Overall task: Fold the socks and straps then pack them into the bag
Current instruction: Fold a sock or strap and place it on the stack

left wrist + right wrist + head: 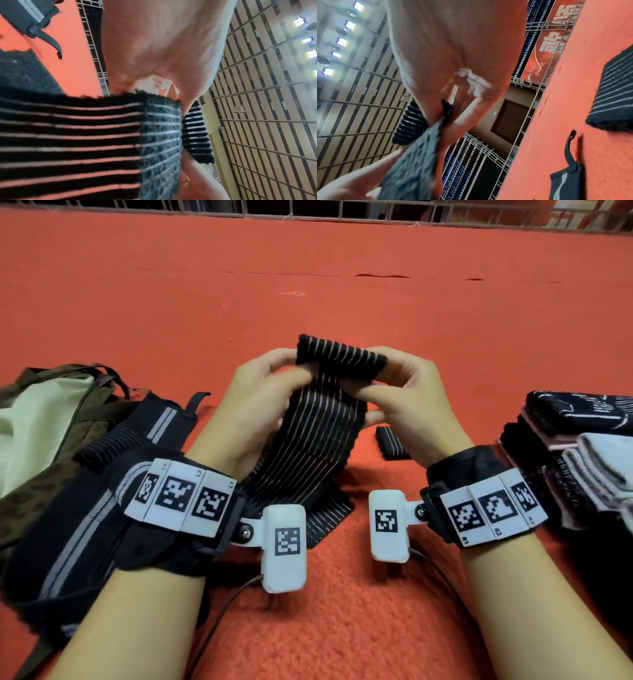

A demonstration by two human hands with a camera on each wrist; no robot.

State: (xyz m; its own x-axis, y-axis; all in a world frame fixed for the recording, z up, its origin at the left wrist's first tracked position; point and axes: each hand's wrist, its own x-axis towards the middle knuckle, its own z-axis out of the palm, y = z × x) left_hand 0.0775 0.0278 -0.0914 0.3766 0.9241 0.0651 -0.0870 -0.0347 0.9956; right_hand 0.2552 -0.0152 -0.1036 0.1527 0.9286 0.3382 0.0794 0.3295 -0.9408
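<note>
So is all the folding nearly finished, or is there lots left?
About halfway. A stack of folded socks and a small rolled strap look done. Both hands, left and right, are folding a striped strap. More straps lie unfolded, and the bag still needs packing.

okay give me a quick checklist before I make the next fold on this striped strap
1. Left hand grips the striped strap: ok.
2. Right hand pinches its top fold: ok.
3. Strap's lower end rests on the red carpet: ok.
4. Fold edges aligned: cannot tell, fingers cover them.
5. Bag within reach at the left: ok.
6. Bag mouth open: cannot tell.
</note>
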